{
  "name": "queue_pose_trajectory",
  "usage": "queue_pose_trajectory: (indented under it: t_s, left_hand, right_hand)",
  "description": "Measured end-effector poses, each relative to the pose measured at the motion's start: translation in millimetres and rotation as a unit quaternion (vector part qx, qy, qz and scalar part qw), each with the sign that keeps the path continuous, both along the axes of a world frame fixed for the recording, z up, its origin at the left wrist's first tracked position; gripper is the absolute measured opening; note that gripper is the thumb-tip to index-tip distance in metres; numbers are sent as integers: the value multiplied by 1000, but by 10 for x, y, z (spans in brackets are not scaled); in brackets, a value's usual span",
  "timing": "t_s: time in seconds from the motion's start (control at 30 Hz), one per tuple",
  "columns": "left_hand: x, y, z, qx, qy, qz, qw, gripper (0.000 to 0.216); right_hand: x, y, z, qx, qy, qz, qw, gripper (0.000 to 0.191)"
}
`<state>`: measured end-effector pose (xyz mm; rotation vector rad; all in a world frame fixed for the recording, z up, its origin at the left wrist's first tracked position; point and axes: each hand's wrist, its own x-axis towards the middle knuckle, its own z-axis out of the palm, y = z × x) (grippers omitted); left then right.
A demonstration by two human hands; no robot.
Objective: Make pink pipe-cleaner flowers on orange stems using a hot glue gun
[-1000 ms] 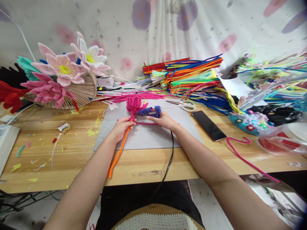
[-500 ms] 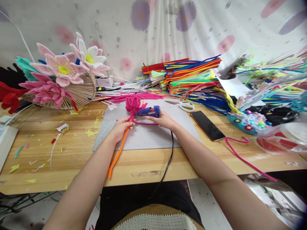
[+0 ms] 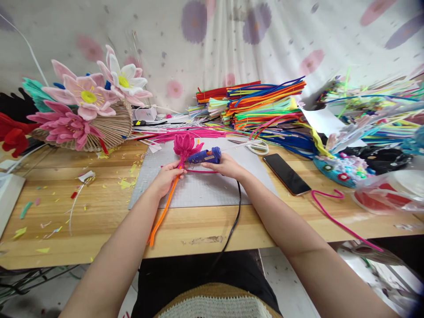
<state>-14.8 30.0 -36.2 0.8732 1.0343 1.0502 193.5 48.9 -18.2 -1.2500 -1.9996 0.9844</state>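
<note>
A magenta pipe-cleaner flower (image 3: 184,146) stands upright over the grey cutting mat (image 3: 212,192). Its base is pinched in my left hand (image 3: 168,177), and orange pipe-cleaner stems (image 3: 163,216) hang below the fingers toward the table edge. My right hand (image 3: 228,166) is wrapped round a blue hot glue gun (image 3: 205,155), its nozzle pointing left at the flower's base. Whether the nozzle touches the flower I cannot tell. From the gun a black cord (image 3: 236,216) drops over the table's front edge. Behind the hands, a magenta pipe cleaner (image 3: 202,171) lies across the mat.
A black phone (image 3: 286,173) lies right of the mat, near white-handled scissors (image 3: 259,148). Bundles of coloured pipe cleaners (image 3: 265,104) are piled at the back. Finished flowers (image 3: 88,96) rest on a woven fan (image 3: 115,126) at left. Yellow scraps (image 3: 125,183) litter the wooden table.
The glue gun's nozzle has shifted very slightly left, closer to the flower's base. Both hands otherwise hold the same things in nearly the same place.
</note>
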Motion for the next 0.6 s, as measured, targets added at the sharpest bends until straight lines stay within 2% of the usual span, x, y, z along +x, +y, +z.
queue_pose_trajectory:
  t_s: [0.13,0.37,0.6]
  left_hand:
    - [3,-6,3,-8,0,4,1000,27]
    - [1,-7,14,8,3,-4,1000,26]
    - [9,-5,10,-8,-8,2,1000,26]
  right_hand:
    - [-20,-11,-7,-4,-20,18,1000,43]
    - [-15,29,-53,11,-4,-13,1000,40]
    - [-12,-4,-2,-3,5,36,999,41]
